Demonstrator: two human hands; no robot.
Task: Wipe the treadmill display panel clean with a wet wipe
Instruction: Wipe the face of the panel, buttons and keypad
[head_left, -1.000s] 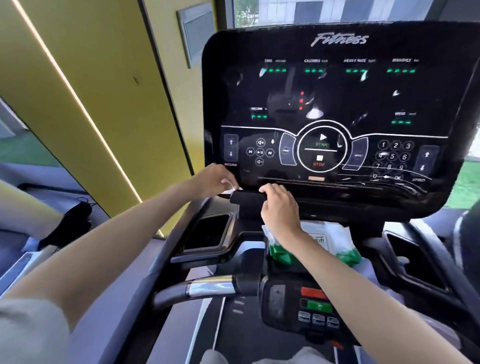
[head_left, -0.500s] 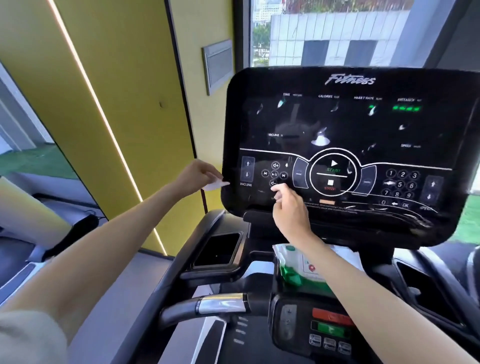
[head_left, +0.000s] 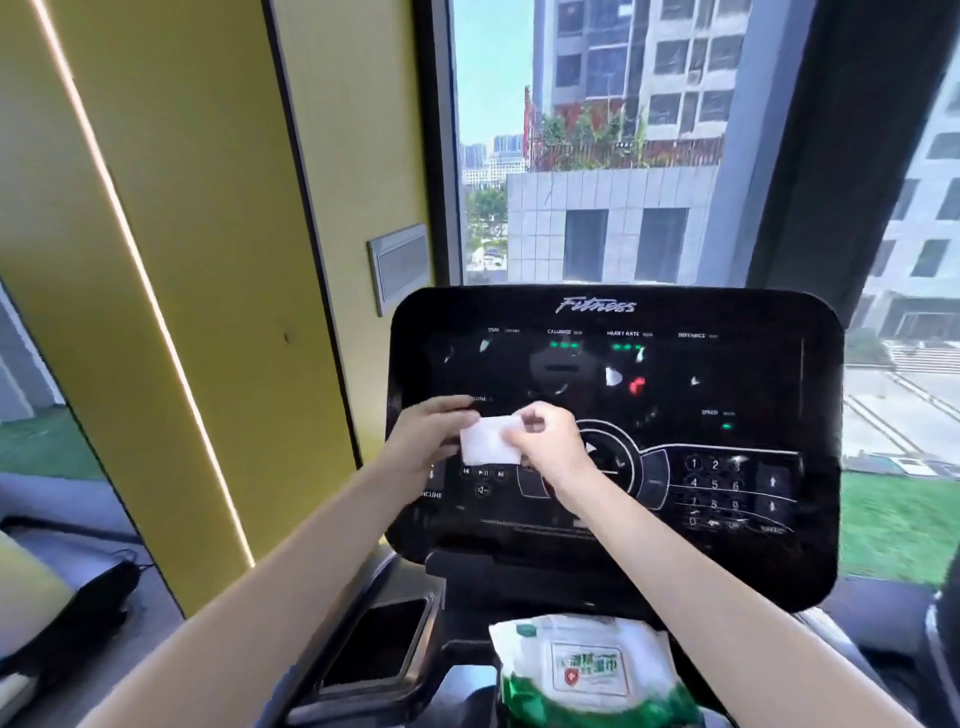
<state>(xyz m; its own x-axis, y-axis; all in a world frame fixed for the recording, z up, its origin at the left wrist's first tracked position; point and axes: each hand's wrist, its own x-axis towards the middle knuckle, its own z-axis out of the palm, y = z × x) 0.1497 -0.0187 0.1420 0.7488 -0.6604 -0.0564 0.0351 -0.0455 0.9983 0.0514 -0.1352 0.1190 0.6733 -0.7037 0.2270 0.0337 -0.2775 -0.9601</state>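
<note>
I hold the wipe (head_left: 491, 441) pinched between my left hand (head_left: 426, 439) and right hand (head_left: 550, 441), fingers curled on its edges, in front of the panel's (head_left: 675, 374) lower left. The panel is lit, so I judge that pressing the wipe on it could trigger a key, and a loose pinch could drop it. I count one wipe, one panel, one pack (head_left: 587, 670) and two hands.

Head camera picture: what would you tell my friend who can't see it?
A left hand and a right hand hold a small white wipe between them, in front of a black treadmill panel. A green and white wipe pack lies below the panel; buildings show through the window behind.
</note>
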